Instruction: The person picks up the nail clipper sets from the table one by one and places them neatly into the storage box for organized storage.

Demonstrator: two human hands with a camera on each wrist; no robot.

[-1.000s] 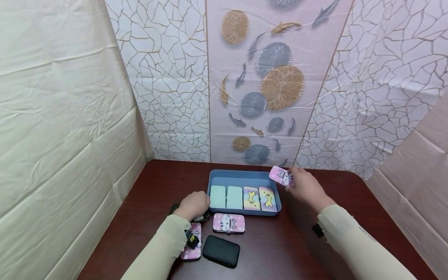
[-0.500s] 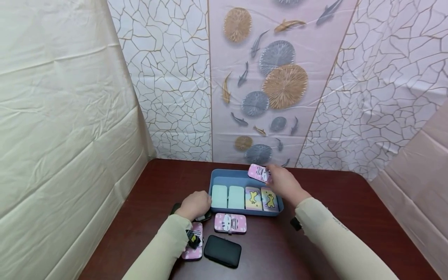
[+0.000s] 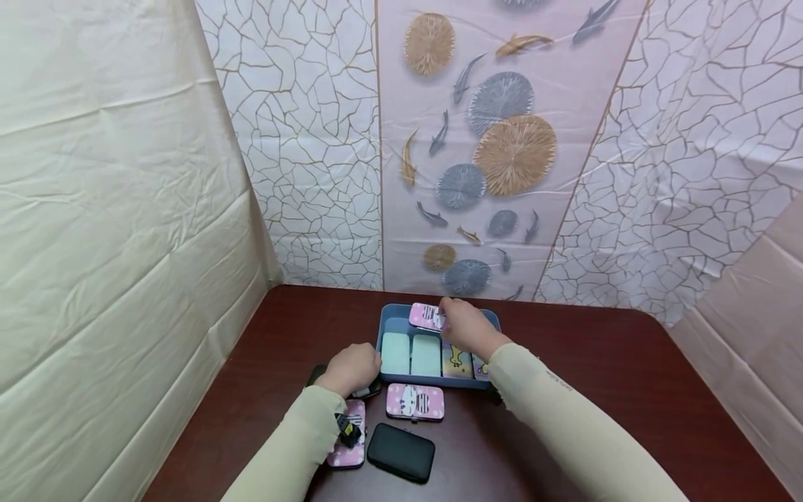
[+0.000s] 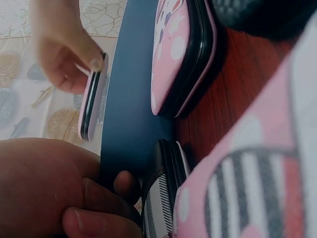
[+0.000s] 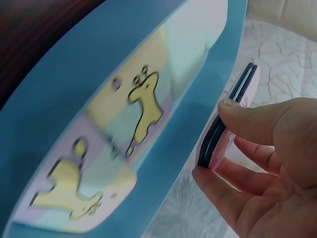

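A patterned cloth (image 3: 314,174) hangs behind a dark red-brown table (image 3: 615,369), on which a blue tray (image 3: 394,322) stands near the far edge. The left hand (image 3: 351,368) is at the tray's left end, its fingers curled on the wall there. The right hand (image 3: 467,326) reaches over the tray, thumb and fingers closed on the edges of a held pink case (image 3: 424,316), which is above the tray's far half. Along the tray's near half lie, from left to right, two pale green cases (image 3: 396,353) and two giraffe cases (image 3: 456,361), the rightmost partly hidden by the right sleeve. On the table a black case (image 3: 401,453) lies at a slant, nearer the person than a front pink case (image 3: 415,402) just before the tray. A left pink case (image 3: 345,457) lies partly under the left forearm, and a dark case (image 3: 316,373) shows beneath the left hand, mostly covered. A small black device (image 3: 348,430) sits at the left wrist.
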